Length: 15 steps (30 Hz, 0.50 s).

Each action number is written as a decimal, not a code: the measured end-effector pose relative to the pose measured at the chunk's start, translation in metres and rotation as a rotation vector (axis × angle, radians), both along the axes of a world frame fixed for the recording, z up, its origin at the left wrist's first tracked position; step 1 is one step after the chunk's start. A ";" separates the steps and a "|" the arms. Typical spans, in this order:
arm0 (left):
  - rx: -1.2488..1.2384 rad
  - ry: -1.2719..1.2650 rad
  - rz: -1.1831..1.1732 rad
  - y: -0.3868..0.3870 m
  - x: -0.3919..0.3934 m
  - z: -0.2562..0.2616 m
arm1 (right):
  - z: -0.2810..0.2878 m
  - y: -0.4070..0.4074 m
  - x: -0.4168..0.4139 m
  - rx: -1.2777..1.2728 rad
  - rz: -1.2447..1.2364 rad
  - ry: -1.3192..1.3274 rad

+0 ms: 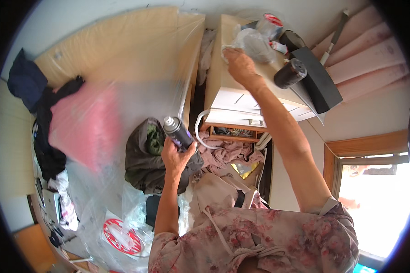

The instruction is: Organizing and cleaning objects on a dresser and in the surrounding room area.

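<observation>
My left hand (177, 157) is wrapped around a dark spray can (178, 133), held upright at a tilt with its pale nozzle uncovered. Reaching far forward, my right hand (241, 66) is at the back left of a wooden cabinet's top (234, 80). Its fingers are bunched on a crumpled white cloth or tissue (224, 54), partly hidden by them. Just right of those fingers sits a clear plastic bag (254, 44). A dark cylindrical container (290, 73) stands beside my right forearm.
A long black box (316, 80) lines the cabinet's right side. Below its white drawers (232, 102) runs a white cable (199, 128) near rumpled pink cloth (222, 155). At left, a dark bag (141, 170) and a pink bundle (85, 126) lie on a plastic-covered bed (99, 194).
</observation>
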<state>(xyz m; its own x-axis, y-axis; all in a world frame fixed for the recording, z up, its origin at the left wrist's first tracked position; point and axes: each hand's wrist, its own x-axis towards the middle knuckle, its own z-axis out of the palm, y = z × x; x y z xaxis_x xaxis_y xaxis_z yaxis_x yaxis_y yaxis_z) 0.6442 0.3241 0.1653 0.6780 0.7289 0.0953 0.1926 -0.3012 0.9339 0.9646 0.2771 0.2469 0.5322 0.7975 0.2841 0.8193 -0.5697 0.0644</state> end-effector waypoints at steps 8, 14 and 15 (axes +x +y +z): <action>0.023 -0.035 0.024 0.012 -0.024 -0.043 | 0.024 -0.120 -0.080 0.157 0.087 0.020; -0.020 -0.020 0.002 0.016 -0.035 -0.031 | 0.010 -0.148 -0.084 0.152 -0.094 -0.074; -0.022 -0.017 -0.011 0.017 -0.034 -0.030 | 0.008 -0.145 -0.081 0.154 -0.092 -0.080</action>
